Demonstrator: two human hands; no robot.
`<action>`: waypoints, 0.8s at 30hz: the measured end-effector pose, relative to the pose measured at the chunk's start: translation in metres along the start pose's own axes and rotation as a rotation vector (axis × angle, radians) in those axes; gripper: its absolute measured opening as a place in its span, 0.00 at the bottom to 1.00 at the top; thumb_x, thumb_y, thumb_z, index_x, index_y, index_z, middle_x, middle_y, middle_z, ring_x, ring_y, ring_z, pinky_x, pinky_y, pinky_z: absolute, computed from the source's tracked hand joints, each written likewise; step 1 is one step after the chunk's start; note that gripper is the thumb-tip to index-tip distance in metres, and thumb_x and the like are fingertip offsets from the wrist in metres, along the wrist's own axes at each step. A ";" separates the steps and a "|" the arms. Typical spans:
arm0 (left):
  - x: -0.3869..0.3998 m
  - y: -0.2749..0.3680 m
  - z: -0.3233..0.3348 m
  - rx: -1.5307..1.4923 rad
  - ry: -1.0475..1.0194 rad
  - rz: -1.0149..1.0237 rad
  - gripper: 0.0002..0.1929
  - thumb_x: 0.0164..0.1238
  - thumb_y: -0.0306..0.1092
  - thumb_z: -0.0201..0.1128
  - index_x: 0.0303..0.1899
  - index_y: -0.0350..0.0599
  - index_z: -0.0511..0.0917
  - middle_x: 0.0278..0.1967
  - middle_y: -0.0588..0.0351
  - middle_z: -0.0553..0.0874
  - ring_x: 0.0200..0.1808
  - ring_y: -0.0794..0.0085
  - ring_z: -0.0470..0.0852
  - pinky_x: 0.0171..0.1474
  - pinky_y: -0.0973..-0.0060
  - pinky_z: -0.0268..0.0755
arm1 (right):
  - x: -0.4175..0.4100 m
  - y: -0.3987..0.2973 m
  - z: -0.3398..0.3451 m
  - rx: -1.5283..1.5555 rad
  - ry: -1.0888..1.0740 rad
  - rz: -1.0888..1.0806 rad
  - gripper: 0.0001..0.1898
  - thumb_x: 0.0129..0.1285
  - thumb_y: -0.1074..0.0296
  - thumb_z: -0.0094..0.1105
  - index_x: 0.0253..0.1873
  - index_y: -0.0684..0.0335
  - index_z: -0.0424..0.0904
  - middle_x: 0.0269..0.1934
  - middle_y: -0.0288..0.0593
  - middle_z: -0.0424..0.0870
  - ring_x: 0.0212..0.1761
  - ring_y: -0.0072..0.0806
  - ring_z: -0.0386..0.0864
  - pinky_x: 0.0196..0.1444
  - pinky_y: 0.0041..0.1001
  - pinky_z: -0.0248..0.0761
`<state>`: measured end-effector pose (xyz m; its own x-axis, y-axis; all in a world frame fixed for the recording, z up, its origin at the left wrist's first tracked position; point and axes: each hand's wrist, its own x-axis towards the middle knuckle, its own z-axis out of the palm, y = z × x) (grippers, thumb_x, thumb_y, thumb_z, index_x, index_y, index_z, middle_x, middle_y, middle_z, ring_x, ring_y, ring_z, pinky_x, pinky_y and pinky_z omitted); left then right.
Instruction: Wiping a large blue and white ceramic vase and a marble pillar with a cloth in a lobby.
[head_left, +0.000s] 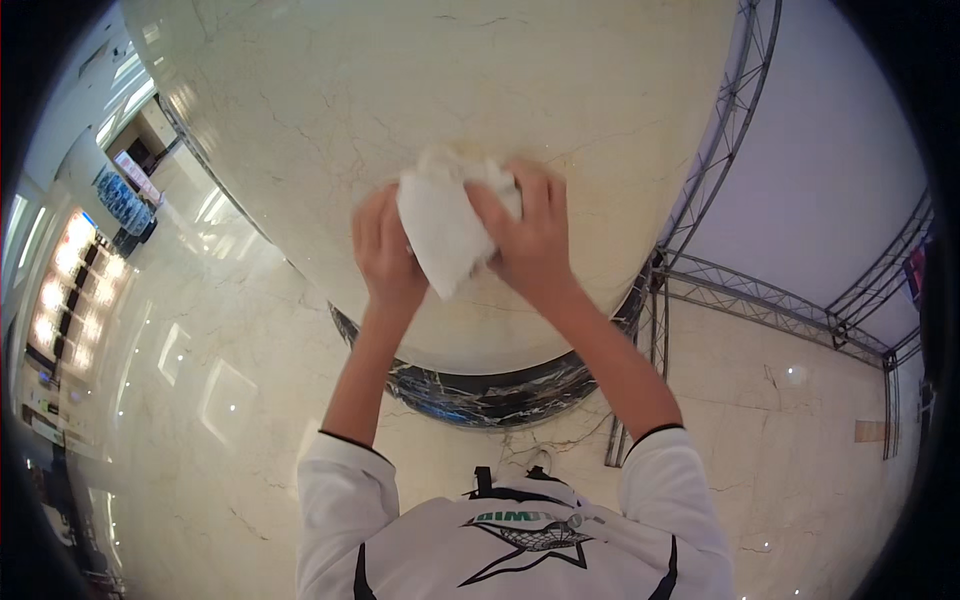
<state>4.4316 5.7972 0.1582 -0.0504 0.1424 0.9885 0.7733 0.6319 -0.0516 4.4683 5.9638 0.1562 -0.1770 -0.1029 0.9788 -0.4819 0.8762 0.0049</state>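
Note:
A crumpled white cloth (444, 221) is bunched between my two hands, one corner hanging down. My left hand (386, 244) grips its left side, fingers pointing up. On the right, my right hand (534, 232) has its thumb and fingers bent around the cloth; both hands are slightly blurred. Behind them rises a wide, rounded column of cream veined marble (315, 120). Whether the cloth touches its surface, I cannot tell.
A dark marble base (487, 397) rings the column's foot above a glossy stone floor (187, 465). Metal trussing (772, 304) frames a pale panel (810, 150) on the right. Far left stand a blue-and-white vase (122, 201) and lit shelves (71, 281).

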 end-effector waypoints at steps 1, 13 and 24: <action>-0.025 0.003 0.004 -0.020 -0.024 -0.014 0.24 0.50 0.28 0.70 0.50 0.31 0.76 0.49 0.42 0.80 0.50 0.49 0.80 0.52 0.58 0.71 | -0.025 0.002 0.001 -0.011 -0.028 -0.014 0.30 0.40 0.74 0.67 0.54 0.44 0.77 0.51 0.48 0.72 0.51 0.49 0.69 0.50 0.40 0.68; -0.264 0.032 0.026 -0.046 -0.420 -0.104 0.22 0.52 0.28 0.66 0.50 0.31 0.74 0.50 0.42 0.79 0.50 0.47 0.78 0.53 0.56 0.72 | -0.267 0.010 0.011 -0.088 -0.399 0.011 0.25 0.53 0.72 0.63 0.57 0.45 0.72 0.56 0.49 0.67 0.56 0.47 0.69 0.53 0.43 0.71; -0.204 0.073 0.046 0.021 -0.401 -0.119 0.22 0.48 0.25 0.67 0.48 0.32 0.76 0.49 0.43 0.80 0.49 0.47 0.79 0.52 0.54 0.73 | -0.230 0.062 -0.015 -0.031 -0.365 -0.088 0.25 0.56 0.71 0.61 0.60 0.48 0.70 0.54 0.53 0.69 0.54 0.48 0.71 0.50 0.46 0.70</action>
<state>4.4692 5.8496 -0.0543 -0.3835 0.3503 0.8545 0.7344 0.6767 0.0522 4.4916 6.0489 -0.0653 -0.4325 -0.3347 0.8372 -0.4841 0.8696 0.0976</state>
